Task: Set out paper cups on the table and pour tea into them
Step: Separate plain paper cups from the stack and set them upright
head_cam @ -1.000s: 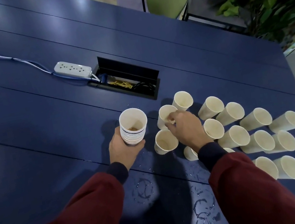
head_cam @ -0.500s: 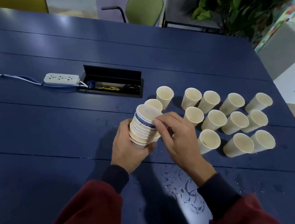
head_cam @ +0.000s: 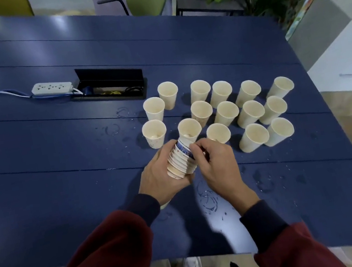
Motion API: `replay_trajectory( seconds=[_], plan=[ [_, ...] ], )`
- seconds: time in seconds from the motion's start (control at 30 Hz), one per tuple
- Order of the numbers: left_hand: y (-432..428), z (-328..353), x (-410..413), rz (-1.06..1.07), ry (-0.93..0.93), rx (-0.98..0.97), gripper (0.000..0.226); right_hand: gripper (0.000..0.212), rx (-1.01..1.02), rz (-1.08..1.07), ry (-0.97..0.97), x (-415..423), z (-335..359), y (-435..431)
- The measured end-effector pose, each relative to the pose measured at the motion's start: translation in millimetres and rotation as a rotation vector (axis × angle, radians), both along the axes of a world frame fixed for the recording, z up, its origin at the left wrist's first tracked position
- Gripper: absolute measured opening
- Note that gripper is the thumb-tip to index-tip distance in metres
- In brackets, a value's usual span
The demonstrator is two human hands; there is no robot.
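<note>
we wrap left hand [head_cam: 158,180] round stack [head_cam: 180,162], near-centre | right hand [head_cam: 217,165] pinches its top cup [head_cam: 190,131] | loose cups [head_cam: 225,114] crowd far-right | strip [head_cam: 52,87], cable box [head_cam: 109,83] far-left | table [head_cam: 36,172] wet

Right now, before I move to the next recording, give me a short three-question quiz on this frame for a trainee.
1. True or false: the left hand grips the stack of nested cups.
2. What lies on the table just left of the open cable box? A) power strip B) kettle C) phone
3. Fill in: the right hand pinches the ___ cup of the stack.
Key: 1 true; 2 A; 3 top.
</note>
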State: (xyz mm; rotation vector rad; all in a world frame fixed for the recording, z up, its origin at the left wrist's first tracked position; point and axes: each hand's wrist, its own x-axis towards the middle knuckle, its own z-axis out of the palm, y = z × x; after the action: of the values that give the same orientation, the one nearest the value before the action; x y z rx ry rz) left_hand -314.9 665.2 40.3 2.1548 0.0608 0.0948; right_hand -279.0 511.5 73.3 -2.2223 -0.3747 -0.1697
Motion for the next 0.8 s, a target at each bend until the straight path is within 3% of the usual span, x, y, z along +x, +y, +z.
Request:
replay_trajectory(
  seconds=[0.4, 0.57, 0.67, 0.8],
  plan=[
    [-67, -28, -28, -0.080, 0.161, 0.078, 0.073, 0.029, 0.129, -0.349, 0.183, -17, -5, -111],
    [-82, -19, -16, 0.198, 0.138, 0.060, 0.074, 0.033, 0.261, -0.593, 0.225, -27, -13, -145],
    [-74, -18, -7, 0.384, 0.103, -0.006, 0.080, 0.032, 0.239, -0.605, 0.267, -33, -19, -159],
    [-66, -21, 5, 0.465, 0.094, -0.004, 0.084, 0.020, 0.207, -0.562, 0.399, -38, -32, -162]
  ],
)
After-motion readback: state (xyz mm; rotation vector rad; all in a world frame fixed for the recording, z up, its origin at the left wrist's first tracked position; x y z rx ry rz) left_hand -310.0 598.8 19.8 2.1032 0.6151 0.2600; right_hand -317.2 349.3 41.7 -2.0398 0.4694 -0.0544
